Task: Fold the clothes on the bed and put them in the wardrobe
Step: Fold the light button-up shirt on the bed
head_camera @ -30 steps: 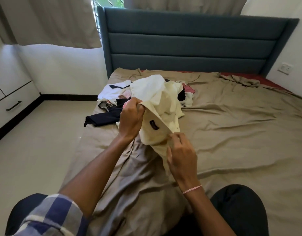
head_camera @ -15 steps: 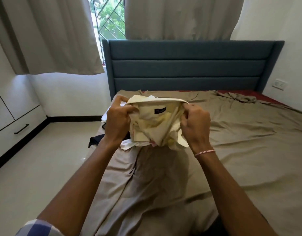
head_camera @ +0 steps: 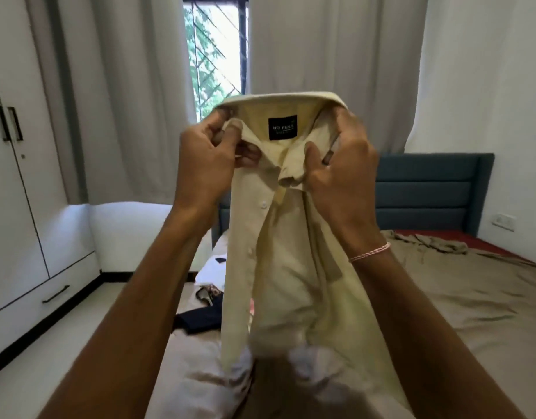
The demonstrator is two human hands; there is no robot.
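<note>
Far left, a white wardrobe with closed doors and a drawer beneath, across a strip of floor from the bed. Next, pale curtains either side of a barred window. Then the left hand, raised, pinching one end of the collar of a pale yellow shirt between thumb and curled fingers. Below that hand, at the bed's left edge, more clothes waiting: a white garment, a patterned item, a dark garment. In the middle, the shirt itself, held up in the air over the bed, collar on top with a black label facing the camera, buttons down the front, body hanging limp, hem blurred. To its right, the right hand, clenched on the other end of the collar, a thin bracelet at the wrist. Beyond, a blue headboard and a wall socket. Probably light, soft and floppy, with no shape of its own apart from the stiffer collar; best taken at the collar ends or shoulders, as here, for a straight drop of the body before laying flat on the bed. Not yet folded.
</note>
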